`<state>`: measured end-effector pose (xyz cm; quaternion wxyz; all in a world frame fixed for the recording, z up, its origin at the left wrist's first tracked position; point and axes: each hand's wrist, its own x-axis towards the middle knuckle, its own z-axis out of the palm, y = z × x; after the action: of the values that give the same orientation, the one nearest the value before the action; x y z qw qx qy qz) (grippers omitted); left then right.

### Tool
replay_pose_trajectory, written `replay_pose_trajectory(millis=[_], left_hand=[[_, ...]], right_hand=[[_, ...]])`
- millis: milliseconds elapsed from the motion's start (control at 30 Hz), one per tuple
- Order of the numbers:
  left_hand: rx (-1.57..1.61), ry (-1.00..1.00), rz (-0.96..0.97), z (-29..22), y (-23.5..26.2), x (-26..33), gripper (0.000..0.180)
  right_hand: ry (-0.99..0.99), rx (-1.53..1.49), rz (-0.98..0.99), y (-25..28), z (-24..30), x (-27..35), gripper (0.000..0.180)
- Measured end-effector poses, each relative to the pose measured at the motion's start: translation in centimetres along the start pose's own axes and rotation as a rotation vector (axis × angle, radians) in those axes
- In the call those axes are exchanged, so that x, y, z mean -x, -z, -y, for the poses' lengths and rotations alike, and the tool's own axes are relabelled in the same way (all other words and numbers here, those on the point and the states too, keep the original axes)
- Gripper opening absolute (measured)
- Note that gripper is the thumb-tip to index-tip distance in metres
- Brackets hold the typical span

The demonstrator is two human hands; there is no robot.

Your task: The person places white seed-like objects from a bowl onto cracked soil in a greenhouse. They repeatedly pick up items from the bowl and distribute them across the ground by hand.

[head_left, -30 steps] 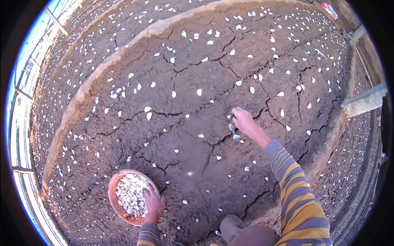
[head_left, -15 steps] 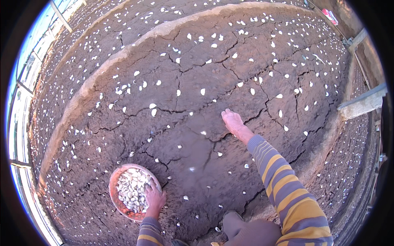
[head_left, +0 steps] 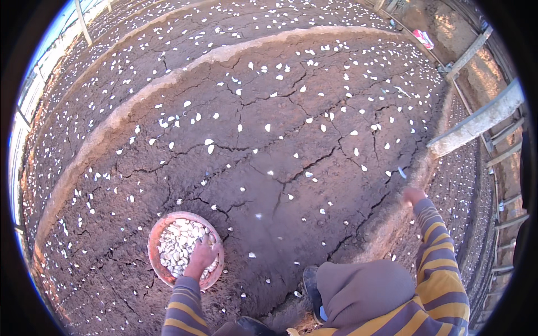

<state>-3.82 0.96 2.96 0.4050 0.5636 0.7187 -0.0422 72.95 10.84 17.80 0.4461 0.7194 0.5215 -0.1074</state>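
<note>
A round reddish bowl (head_left: 154, 238) full of white garlic cloves (head_left: 178, 245) sits on the dark soil at my lower left. Inside its right side my left hand (head_left: 204, 255) reaches down, its fingers bent and closed among the cloves. My right hand (head_left: 413, 195) is out at the right, low by the soil ridge, its fingers mostly hidden and blurred. A pale streaked sliver (head_left: 402, 172) shows just beyond that hand, apart from it. Single cloves lie scattered over the cracked soil (head_left: 263, 193) between my hands.
A curved raised soil ridge (head_left: 162, 84) crosses the far side, with more clove-strewn soil beyond. Concrete posts (head_left: 476, 120) lean in at the right. A red and white packet (head_left: 423, 39) lies at the far right. My knee (head_left: 361, 285) and shoe (head_left: 311, 285) are close below.
My right hand has swept right and nearer, from the middle of the soil to the ridge. My left hand has shifted from the bowl's right side in over the cloves. The view has turned rightward.
</note>
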Motion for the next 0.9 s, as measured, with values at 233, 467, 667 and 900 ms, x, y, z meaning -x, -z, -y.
replay_pose_trajectory(millis=[233,467,667,900], left_hand=[[-0.124,-0.193,-0.257,5.4,6.1,4.9,0.055],[-0.063,0.268,-0.708,15.6,5.0,9.3,0.076],[1.316,0.383,-0.177,22.2,-0.2,9.4,0.049],[1.484,0.454,-0.252,20.0,-0.8,10.5,0.027]], right_hand=[[0.308,-0.632,-0.437,0.3,1.7,13.2,0.024],[0.145,-0.981,-0.451,8.0,0.9,27.0,0.028],[0.069,-0.596,-0.84,13.6,-1.4,27.8,0.026],[0.194,-0.632,-0.771,19.5,2.9,19.5,0.018]])
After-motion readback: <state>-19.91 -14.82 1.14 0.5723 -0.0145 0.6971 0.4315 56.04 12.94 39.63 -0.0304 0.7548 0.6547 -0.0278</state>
